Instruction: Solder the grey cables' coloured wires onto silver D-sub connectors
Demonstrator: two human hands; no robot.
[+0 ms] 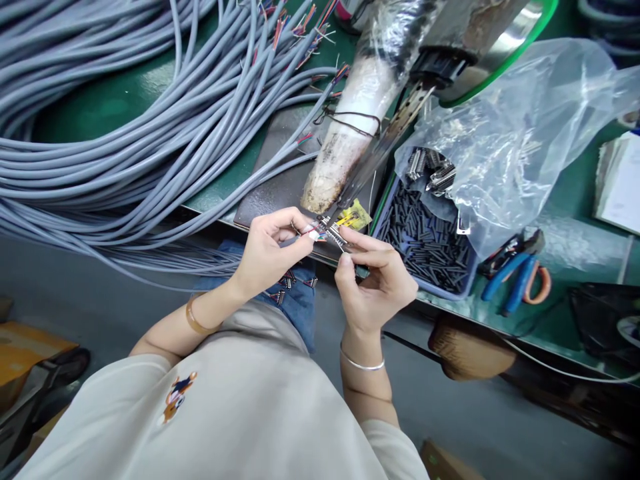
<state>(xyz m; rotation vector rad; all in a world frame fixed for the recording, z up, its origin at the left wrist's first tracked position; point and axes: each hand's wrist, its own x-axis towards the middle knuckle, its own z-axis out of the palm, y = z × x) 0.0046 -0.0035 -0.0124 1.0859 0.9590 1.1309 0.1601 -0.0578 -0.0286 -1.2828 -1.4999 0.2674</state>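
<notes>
Near the tip of a soldering iron (407, 115), left hand (274, 245) pinching coloured wires (323, 236), right hand (377, 277) pinching a thin strand (339, 245), grey cables (165, 143) left of the iron, blue bin (445, 291) right

Shiny metal connector (337, 234), glossy plastic bag (543, 113)

L hand (271, 251) nr R hand (377, 283), both in pinch

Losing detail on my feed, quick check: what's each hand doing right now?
Left hand: closed, pinching thin coloured wires at the small connector.
Right hand: closed in a pinch beside the small connector; what it grips is too small to tell.
</notes>
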